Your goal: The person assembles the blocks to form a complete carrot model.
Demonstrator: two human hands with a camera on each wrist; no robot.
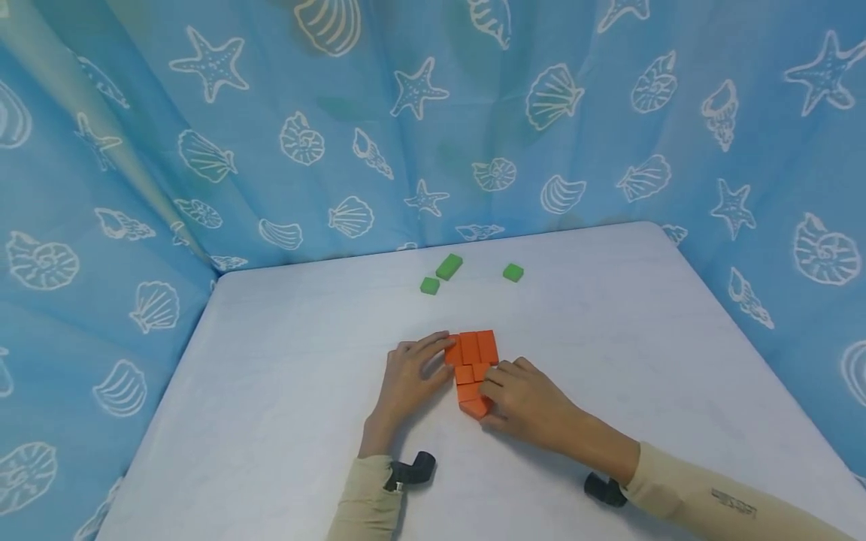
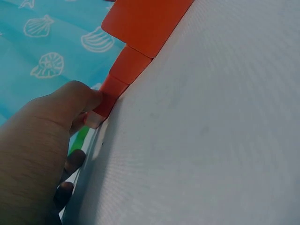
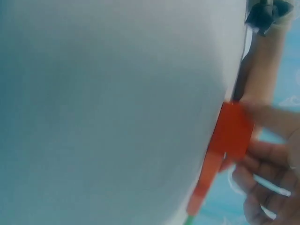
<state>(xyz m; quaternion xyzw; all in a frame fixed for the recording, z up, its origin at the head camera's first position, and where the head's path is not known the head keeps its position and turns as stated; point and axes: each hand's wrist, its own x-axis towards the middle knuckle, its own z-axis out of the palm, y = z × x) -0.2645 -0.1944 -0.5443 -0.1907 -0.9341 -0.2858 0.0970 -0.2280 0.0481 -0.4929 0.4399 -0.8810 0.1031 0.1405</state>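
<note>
Several orange blocks [image 1: 470, 349] lie together on the white table, a wider row at the far end and a narrower column running toward the person. My left hand [image 1: 413, 376] pinches the far-left block [image 1: 452, 350] between thumb and fingers. In the left wrist view its thumb [image 2: 89, 99] presses the side of an orange block. At the near end, my right hand [image 1: 531, 402] grips a block [image 1: 476, 406] with slanted edges, covering part of its right side. The right wrist view shows thumb and fingers around this orange block [image 3: 234, 131], somewhat blurred.
Beyond the orange group, a longer green block [image 1: 449, 267] and two small ones, a left green block [image 1: 430, 285] and a right green block [image 1: 513, 272], lie near the far edge of the white table [image 1: 284, 361]. A blue shell-patterned curtain [image 1: 271, 135] hangs behind and at both sides.
</note>
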